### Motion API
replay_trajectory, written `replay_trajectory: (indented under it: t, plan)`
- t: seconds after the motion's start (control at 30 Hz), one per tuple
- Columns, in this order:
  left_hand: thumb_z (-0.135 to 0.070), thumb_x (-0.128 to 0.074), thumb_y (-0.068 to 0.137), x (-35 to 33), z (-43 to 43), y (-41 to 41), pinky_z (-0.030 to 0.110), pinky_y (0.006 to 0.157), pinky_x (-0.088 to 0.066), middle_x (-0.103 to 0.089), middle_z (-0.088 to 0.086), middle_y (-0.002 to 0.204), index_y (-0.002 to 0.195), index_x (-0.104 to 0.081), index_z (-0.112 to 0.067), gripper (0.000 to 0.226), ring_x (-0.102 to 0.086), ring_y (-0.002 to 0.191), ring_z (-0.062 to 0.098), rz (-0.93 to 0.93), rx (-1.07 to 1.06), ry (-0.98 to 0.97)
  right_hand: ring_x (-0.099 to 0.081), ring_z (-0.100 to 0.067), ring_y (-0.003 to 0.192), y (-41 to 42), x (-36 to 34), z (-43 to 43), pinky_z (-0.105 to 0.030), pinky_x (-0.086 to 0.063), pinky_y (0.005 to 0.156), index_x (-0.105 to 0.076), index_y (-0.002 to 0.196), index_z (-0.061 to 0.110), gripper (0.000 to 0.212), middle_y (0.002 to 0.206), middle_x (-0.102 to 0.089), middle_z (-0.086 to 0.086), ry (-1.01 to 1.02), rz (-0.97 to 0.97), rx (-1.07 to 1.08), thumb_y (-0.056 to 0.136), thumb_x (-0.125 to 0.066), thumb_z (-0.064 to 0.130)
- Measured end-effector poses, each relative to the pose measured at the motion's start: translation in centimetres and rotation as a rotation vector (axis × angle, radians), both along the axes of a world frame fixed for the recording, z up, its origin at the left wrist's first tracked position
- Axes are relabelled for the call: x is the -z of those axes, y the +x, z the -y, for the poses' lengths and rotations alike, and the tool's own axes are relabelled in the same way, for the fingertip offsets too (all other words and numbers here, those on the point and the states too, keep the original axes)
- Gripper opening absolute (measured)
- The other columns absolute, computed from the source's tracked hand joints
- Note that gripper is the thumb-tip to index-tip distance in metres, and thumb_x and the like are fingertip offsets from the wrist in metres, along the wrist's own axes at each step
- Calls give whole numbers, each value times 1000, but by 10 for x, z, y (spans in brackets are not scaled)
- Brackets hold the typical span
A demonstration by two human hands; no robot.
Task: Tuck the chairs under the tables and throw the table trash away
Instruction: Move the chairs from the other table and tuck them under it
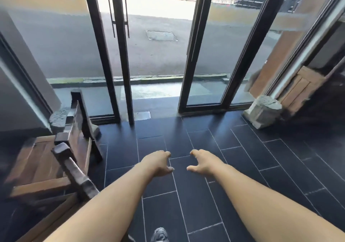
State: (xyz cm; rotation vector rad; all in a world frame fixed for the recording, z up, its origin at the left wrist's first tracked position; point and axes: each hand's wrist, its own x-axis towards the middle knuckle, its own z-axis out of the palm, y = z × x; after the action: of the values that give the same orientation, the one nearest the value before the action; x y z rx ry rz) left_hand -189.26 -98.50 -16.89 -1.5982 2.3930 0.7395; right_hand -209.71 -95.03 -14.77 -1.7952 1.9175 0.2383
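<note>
A dark wooden chair point(56, 154) with a brown slatted seat stands at the left, its back towards the glass doors. My left hand point(158, 162) hangs over the dark tiled floor, to the right of the chair and apart from it, fingers loosely curled and holding nothing. My right hand point(202, 162) is level with it, a little to the right, also loosely curled and holding nothing. No table or trash shows in this view.
Black-framed glass doors point(121, 55) stand ahead, with an open gap in the middle onto the street. A grey stone block point(263, 111) sits by the right door frame, a wooden panel point(300, 88) behind it. My shoe point(159, 235) shows at the bottom.
</note>
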Motion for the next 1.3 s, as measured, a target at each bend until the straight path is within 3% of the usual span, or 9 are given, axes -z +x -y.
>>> replay_trajectory:
  t: [0.37, 0.73, 0.93, 1.1, 1.2, 1.3]
  plan:
    - [-52, -58, 87, -1, 114, 62, 40, 99, -47, -54, 2, 136, 139, -46, -22, 61, -53, 125, 26, 32, -364, 23, -50, -25, 129, 71, 5, 193, -40, -44, 103, -44, 142, 23, 70, 140, -52, -5, -19, 84, -411, 84, -65, 56]
    - [-54, -59, 86, -8, 129, 125, 42, 102, -46, -51, 1, 142, 138, -47, -23, 62, -52, 128, 29, 66, -1014, 73, -54, -26, 121, 190, 1, 317, -35, -46, 96, -49, 135, 18, 63, 126, -54, -6, -21, 119, -1050, 86, -67, 52]
    - [-54, -59, 87, -27, 101, 130, 44, 102, -45, -50, 0, 141, 139, -46, -25, 61, -51, 128, 30, 54, -1336, 30, -55, -28, 120, 250, -7, 325, -34, -46, 95, -48, 140, 17, 71, 126, -56, -9, -16, 182, -1348, 82, -70, 52]
    - [-55, -58, 83, -26, 56, 143, 44, 94, -49, -58, 1, 120, 119, -55, -23, 48, -58, 116, 30, 38, -1572, 27, -59, -30, 118, 305, -5, 292, -35, -49, 94, -51, 136, 17, 64, 126, -60, -10, 28, 221, -1584, 82, -72, 45]
    - [-59, -52, 83, -23, 33, 154, 42, 94, -50, -59, 2, 120, 124, -56, -22, 55, -59, 115, 30, 25, -1683, 12, -60, -33, 116, 338, -3, 271, -37, -51, 93, -46, 143, 17, 67, 125, -61, -13, 23, 200, -1715, 85, -69, 43]
    - [-52, -57, 88, -17, 14, 167, 39, 93, -49, -58, 1, 128, 131, -54, -21, 53, -56, 119, 27, 26, -1759, -22, -62, -30, 113, 368, 2, 253, -37, -53, 90, -51, 137, 14, 59, 127, -62, -10, 12, 176, -1805, 87, -68, 42]
